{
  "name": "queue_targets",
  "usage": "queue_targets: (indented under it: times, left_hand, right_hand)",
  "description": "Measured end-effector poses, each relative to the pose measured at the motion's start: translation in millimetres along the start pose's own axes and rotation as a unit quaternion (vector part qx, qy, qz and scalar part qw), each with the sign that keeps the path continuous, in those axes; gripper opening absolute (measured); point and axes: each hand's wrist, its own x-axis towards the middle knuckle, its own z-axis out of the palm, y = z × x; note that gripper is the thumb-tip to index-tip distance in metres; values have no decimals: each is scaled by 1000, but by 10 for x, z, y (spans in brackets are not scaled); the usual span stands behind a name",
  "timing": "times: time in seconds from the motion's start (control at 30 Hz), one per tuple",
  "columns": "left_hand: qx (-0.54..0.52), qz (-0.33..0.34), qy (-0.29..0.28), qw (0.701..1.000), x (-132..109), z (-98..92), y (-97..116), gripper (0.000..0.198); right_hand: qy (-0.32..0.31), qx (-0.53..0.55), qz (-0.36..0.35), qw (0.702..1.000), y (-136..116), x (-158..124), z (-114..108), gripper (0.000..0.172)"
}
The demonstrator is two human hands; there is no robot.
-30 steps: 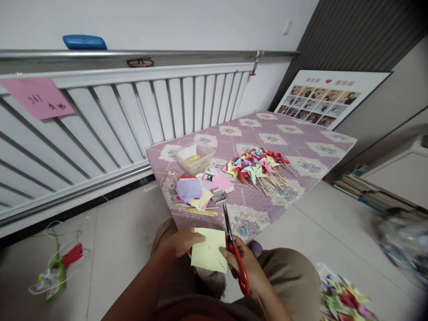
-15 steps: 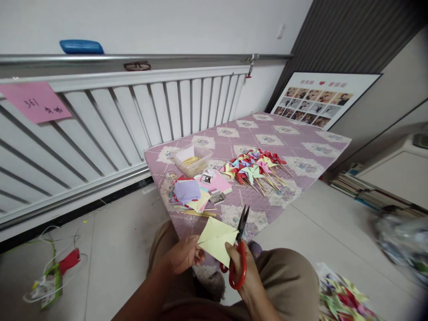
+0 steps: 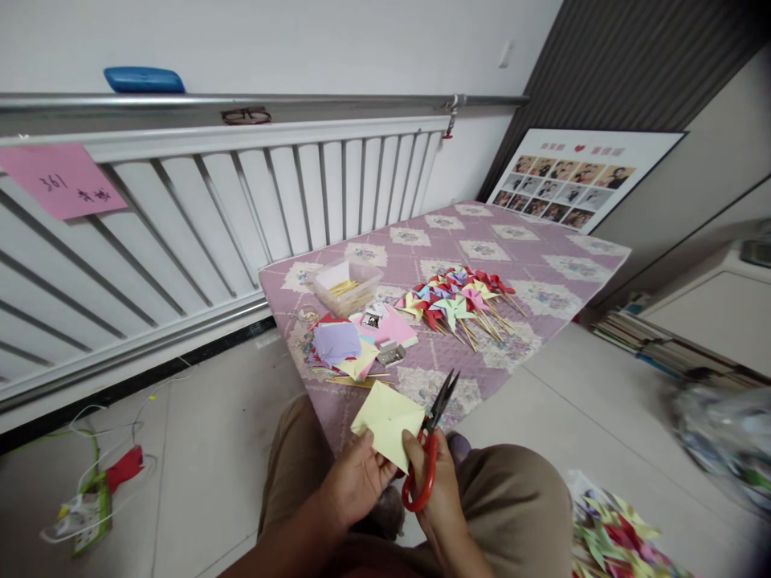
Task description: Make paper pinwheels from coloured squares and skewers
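Just over the person's lap, at the near edge of the table, a pale yellow paper square [image 3: 389,421] is held up with one corner pointing away, a small mark at its centre. The left hand [image 3: 358,482] grips its near left edge, thumb on top and fingers beneath. The right hand [image 3: 442,490] pinches the near right edge under its thumb while also grasping red-handled scissors [image 3: 431,457], whose dark blades stand slightly parted beside the square's right corner; whether they touch it cannot be told. Just beyond the square, thin sticks [image 3: 358,382] lie on the patterned tablecloth [image 3: 511,233], next to a stack of coloured paper [image 3: 337,343] with a purple sheet on top. A small grey box [image 3: 391,353] sits to the right of that stack, and behind it stands a clear plastic box [image 3: 361,301] with more sticks inside. Further right, a heap of finished pinwheels [image 3: 454,305] rests on the cloth, their sticks toward the person. More pinwheels [image 3: 620,538] lie on the floor at lower right. Beyond the table are a white radiator [image 3: 271,185] and a photo board [image 3: 581,181].
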Motion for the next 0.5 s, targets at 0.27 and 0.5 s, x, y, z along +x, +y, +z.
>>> queue_targets:
  times: [0.27,0.5]
  left_hand:
    - [-32,23,34,999,24,112,-11,34]
    - [53,30,67,996,39,153,82,34]
  right_hand:
    - [-8,0,-4,1000,90,27,-33,35]
    - [-30,-75,-12,997,131,61,-49,41]
